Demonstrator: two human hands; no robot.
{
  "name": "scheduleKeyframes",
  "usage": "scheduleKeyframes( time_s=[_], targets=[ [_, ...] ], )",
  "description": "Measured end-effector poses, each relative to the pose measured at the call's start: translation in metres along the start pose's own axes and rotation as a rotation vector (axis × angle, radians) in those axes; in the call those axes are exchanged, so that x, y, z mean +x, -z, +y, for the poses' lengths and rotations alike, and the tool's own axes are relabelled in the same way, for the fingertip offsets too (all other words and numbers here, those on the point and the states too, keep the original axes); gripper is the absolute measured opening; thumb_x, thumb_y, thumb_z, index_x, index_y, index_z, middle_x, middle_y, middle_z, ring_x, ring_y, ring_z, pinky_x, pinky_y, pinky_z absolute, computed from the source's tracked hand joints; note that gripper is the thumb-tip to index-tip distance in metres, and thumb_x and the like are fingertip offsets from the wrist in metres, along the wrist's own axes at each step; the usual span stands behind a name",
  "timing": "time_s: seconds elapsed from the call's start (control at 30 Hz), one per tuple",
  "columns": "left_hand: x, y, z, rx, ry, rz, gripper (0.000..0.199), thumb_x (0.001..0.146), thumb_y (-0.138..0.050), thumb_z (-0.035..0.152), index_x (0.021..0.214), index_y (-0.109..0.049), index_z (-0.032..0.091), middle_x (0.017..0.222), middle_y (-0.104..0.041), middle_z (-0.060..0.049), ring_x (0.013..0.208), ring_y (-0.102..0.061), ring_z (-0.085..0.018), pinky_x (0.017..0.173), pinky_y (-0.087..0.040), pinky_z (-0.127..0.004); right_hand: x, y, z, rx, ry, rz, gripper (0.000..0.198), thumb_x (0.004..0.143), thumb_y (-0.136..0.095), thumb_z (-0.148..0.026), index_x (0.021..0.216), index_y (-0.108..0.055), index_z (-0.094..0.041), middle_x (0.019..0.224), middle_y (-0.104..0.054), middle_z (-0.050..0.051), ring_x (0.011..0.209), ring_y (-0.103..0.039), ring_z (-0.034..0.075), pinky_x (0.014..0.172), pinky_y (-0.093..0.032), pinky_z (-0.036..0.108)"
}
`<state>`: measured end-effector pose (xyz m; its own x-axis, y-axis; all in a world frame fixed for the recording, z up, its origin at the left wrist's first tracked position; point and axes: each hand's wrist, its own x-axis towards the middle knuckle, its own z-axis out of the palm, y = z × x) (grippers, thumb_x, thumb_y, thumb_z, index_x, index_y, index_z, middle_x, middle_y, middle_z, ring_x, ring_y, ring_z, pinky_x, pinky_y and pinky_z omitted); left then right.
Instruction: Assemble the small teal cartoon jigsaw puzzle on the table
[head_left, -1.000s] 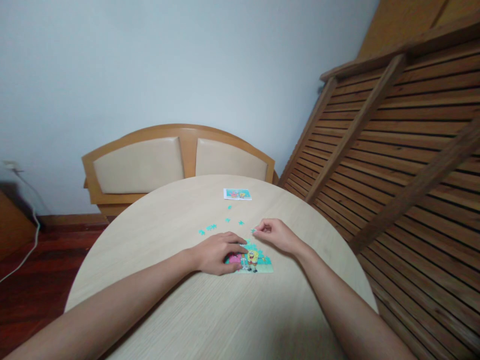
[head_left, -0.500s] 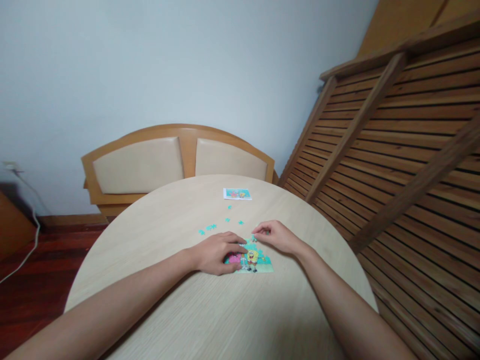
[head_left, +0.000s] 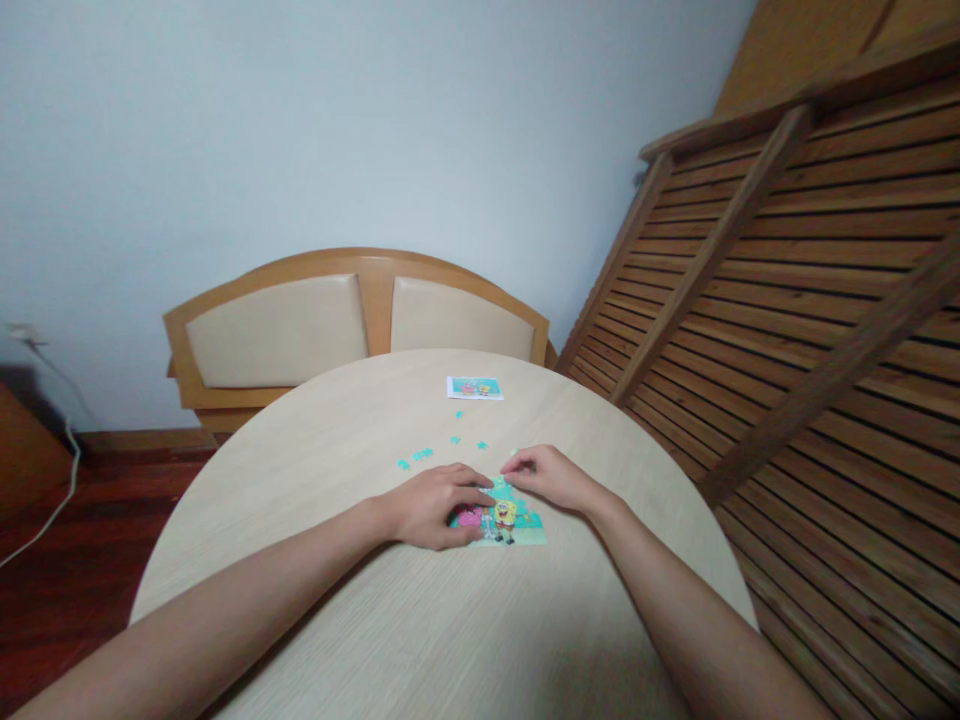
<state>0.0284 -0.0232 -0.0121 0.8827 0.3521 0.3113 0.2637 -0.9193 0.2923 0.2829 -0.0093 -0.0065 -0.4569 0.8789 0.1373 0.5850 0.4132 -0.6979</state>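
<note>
A partly assembled jigsaw puzzle (head_left: 517, 533) lies on the table, showing a yellow square cartoon figure and a pink one on a turquoise ground. My left hand (head_left: 442, 508) rests over its left side, fingers spread and palm down, covering part of the picture. At the puzzle's upper edge, my right hand (head_left: 544, 475) is closed in a pinch. A small puzzle piece (head_left: 514, 453) shows at its fingertips, mostly hidden by them. Several loose turquoise puzzle pieces (head_left: 423, 454) lie beyond my left hand.
A reference picture card (head_left: 480, 388) lies toward the far side of the round wooden table (head_left: 315, 450). Behind the table stands a padded headboard (head_left: 375, 300) against the wall. Slatted wooden boards (head_left: 750, 300) lean at the right. A white cable (head_left: 73, 450) hangs at the left.
My right fingertips have shifted slightly left at the puzzle's top edge, and the piece seen below them earlier now shows above them. My left hand and the loose pieces stay put.
</note>
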Motion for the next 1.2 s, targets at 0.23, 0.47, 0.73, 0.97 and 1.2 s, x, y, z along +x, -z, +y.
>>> scheduleKeyframes(
  time_s=[0.23, 0.47, 0.73, 0.97, 1.2],
  targets=[
    [0.000, 0.001, 0.002, 0.029, 0.009, -0.013, 0.042, 0.087, -0.061, 0.037, 0.125, -0.063, 0.019, 0.130, -0.060, -0.012, 0.119, -0.057, -0.027, 0.105, -0.043, -0.039, 0.002, -0.002, 0.001, -0.106, -0.002, 0.021, 0.015, 0.080, -0.064, -0.024, 0.083, -0.077, -0.016, 0.079, -0.074, 0.004, 0.070, -0.062, 0.016, 0.064, -0.044, 0.025],
    [0.000, 0.002, 0.004, 0.025, 0.014, -0.016, 0.041, 0.088, -0.060, 0.038, 0.124, -0.063, 0.019, 0.130, -0.060, -0.012, 0.118, -0.057, -0.028, 0.105, -0.043, -0.038, 0.001, -0.004, 0.002, -0.166, 0.018, 0.021, 0.013, 0.079, -0.064, -0.024, 0.081, -0.075, -0.017, 0.078, -0.072, 0.004, 0.068, -0.062, 0.015, 0.062, -0.044, 0.024],
    [-0.001, 0.013, -0.009, -0.074, 0.087, 0.031, 0.034, 0.092, -0.058, 0.038, 0.121, -0.064, 0.020, 0.126, -0.063, -0.010, 0.116, -0.058, -0.023, 0.103, -0.042, -0.035, 0.000, -0.002, -0.001, -0.232, 0.075, 0.024, 0.012, 0.081, -0.064, -0.024, 0.082, -0.074, -0.018, 0.082, -0.070, 0.003, 0.071, -0.061, 0.015, 0.066, -0.044, 0.024],
    [-0.033, 0.054, -0.065, 0.129, 0.660, 0.084, 0.028, 0.087, -0.056, 0.038, 0.098, -0.070, 0.017, 0.099, -0.071, -0.009, 0.086, -0.064, -0.022, 0.074, -0.046, -0.030, -0.001, 0.004, 0.002, -0.255, 0.091, 0.082, 0.014, 0.086, -0.061, -0.025, 0.087, -0.073, -0.019, 0.087, -0.070, 0.005, 0.075, -0.062, 0.016, 0.068, -0.045, 0.025],
    [-0.047, 0.060, -0.080, 0.051, 0.766, 0.003, 0.035, 0.084, -0.054, 0.048, 0.092, -0.070, 0.018, 0.090, -0.073, -0.007, 0.077, -0.065, -0.020, 0.066, -0.042, -0.027, -0.003, 0.010, 0.009, -0.281, 0.084, 0.126, 0.014, 0.087, -0.060, -0.025, 0.090, -0.072, -0.019, 0.089, -0.069, 0.005, 0.077, -0.061, 0.017, 0.071, -0.046, 0.027]
  ],
)
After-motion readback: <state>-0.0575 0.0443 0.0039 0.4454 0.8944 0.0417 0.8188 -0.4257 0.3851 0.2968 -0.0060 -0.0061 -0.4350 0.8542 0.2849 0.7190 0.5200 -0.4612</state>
